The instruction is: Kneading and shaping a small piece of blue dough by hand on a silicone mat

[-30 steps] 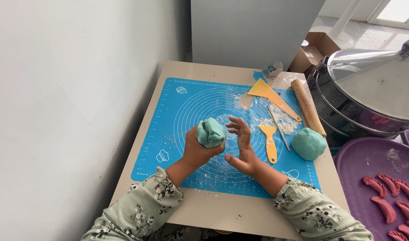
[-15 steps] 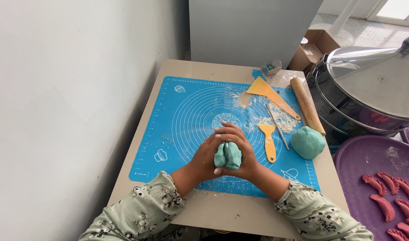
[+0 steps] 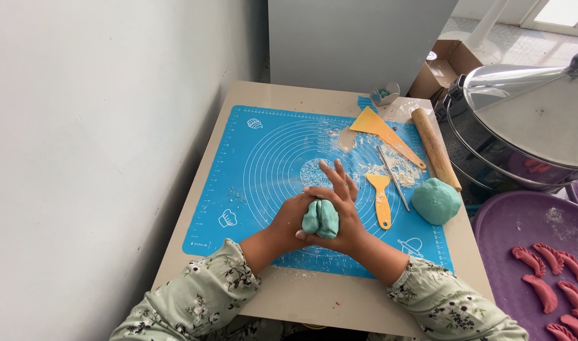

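Mat (image 3: 264, 158) open left of hands; right blocked: small scraper (image 3: 381, 196), dough ball (image 3: 435, 201), rolling pin (image 3: 435, 148)

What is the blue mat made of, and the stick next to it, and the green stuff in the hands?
The blue mat looks like soft silicone: thin, flat, matte. The stick seems to be bare wood, pale brown and unpainted. The green lump, pressed between the left hand and right hand, looks like soft dough, creased where squeezed.

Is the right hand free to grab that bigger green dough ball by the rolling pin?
Probably not at once. The right hand and left hand are both pressed around a small green dough piece. The path to the dough ball looks open apart from a yellow scraper lying flat between.
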